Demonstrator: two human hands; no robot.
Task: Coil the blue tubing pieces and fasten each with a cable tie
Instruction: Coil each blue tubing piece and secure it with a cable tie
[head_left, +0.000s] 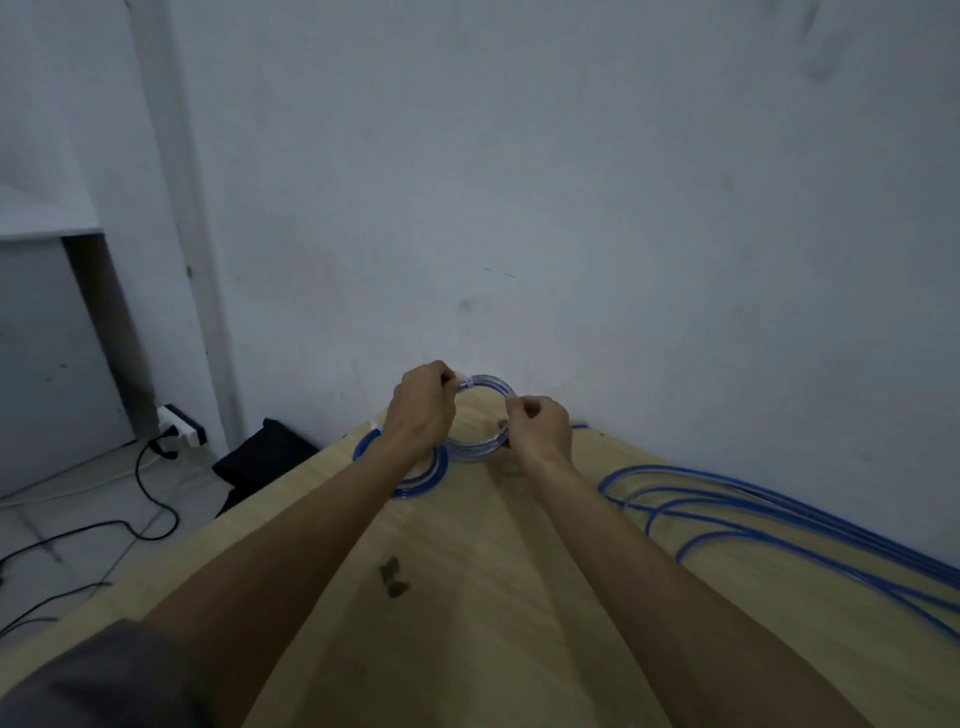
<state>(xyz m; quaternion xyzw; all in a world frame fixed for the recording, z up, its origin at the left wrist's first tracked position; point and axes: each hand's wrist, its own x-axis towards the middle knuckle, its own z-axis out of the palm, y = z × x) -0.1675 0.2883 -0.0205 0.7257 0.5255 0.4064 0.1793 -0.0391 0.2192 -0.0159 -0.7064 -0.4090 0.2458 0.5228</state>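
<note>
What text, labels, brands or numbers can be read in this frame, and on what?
None can be read.
Coil held by the left hand and right hand: no print visible.
Tied coil and loose tubing: no markings visible.
Table: only dark stains, no writing.
Power strip on the floor: too small and dim to tell.
Wall: scuffs only.

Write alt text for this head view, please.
Both hands hold up a coil of blue tubing above a wooden table: left hand pinching its top, right hand its side. A finished coil lies left; loose tubing right.
</note>
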